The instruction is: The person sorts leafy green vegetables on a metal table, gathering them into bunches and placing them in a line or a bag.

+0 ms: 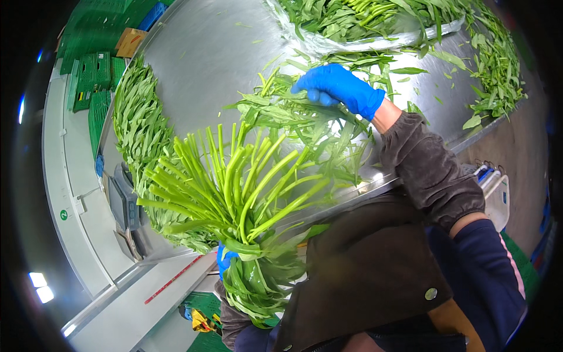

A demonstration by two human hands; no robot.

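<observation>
Both my hands wear blue gloves. My left hand (225, 259), mostly hidden by leaves, holds a thick bunch of leafy green vegetable (237, 189) near the table's front edge, its cut stems fanned up and its leaves hanging down. Over a loose pile of green leaves and stalks (281, 110) on the steel table (198, 53) is my right hand (336, 90), fingers curled and pointing left. Whether its fingers grip any of the leaves cannot be seen. Beyond it lies a large heap of the same greens (374, 17) in a clear plastic bag (334, 45).
Long rows of greens line the table's left side (140, 114) and right side (497, 66). A grey scale (125, 200) stands at the left. Green plastic crates (94, 72) and a cardboard box (130, 42) are beyond the left edge. A white basket (499, 202) hangs at the right.
</observation>
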